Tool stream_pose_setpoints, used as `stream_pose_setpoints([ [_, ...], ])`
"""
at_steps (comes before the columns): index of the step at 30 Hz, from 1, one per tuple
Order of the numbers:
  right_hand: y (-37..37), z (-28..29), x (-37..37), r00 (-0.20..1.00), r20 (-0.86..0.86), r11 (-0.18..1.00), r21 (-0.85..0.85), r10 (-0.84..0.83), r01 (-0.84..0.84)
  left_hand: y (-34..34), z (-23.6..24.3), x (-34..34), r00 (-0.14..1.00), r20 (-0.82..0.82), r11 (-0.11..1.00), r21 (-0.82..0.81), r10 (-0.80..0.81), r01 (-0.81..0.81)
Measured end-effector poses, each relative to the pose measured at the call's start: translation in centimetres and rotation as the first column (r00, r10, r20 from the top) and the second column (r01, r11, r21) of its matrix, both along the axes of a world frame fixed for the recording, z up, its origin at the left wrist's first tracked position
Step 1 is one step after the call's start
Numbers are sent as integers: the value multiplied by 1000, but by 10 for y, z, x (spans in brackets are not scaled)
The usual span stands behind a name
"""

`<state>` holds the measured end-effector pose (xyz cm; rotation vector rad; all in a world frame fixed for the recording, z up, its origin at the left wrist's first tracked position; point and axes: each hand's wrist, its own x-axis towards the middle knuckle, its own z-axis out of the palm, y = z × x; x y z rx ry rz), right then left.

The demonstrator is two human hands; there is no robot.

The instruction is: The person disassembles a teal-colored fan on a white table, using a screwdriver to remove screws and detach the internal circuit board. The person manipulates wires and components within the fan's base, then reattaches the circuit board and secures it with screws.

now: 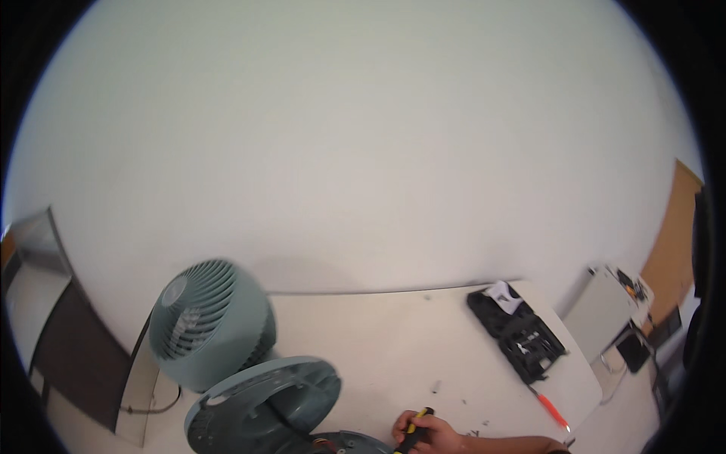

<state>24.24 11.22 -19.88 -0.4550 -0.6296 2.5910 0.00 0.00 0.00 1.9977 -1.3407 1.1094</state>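
Observation:
My right hand (437, 437) is closed around the black and yellow handle of a screwdriver (414, 435) at the lower edge. The tool's tip is out of sight. Just left of it lies an opened grey-green fan base part (363, 443), with coloured wires (325, 446) showing at its edge. A rounded grey-green cover (261, 405) leans up beside that part, its hollow inside facing me, and a dark cable crosses it. Behind the cover rests the fan head (215, 321) with its slatted grille, tilted to the left. My left hand is out of view.
On the white table (363, 340) an open black tool case (518, 333) lies at the right, near an orange-handled screwdriver (552, 410). Several small screws or bits (475, 433) are scattered by my right hand. A power cord (155, 411) hangs at the left. A white wall rises behind.

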Motion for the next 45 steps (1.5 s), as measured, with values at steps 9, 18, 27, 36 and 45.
stream_pose_setpoints([
  [9, 16, -11, -12, 987, -110, 991, -77, -117, 109, 37, 15, 92, 887, -248, 830, -321, 390, -455],
  [18, -26, 1, -39, 979, -140, 889, 414, -152, 197, 59, -7, 168, 425, -728, 366, -252, 538, -896],
  [27, -6, -9, -33, 870, -475, 402, 777, -130, 484, 53, -19, 268, 320, -875, 584, -54, 363, -810],
  [36, 29, -37, -49, 677, -710, -4, 691, -194, 723, 9, -23, 308, 176, -933, 749, 129, 313, -650],
  [45, -81, 76, 125, 626, -582, -15, 738, -520, 674, -95, -21, 168, 5, -994, 921, -100, -106, -378],
])
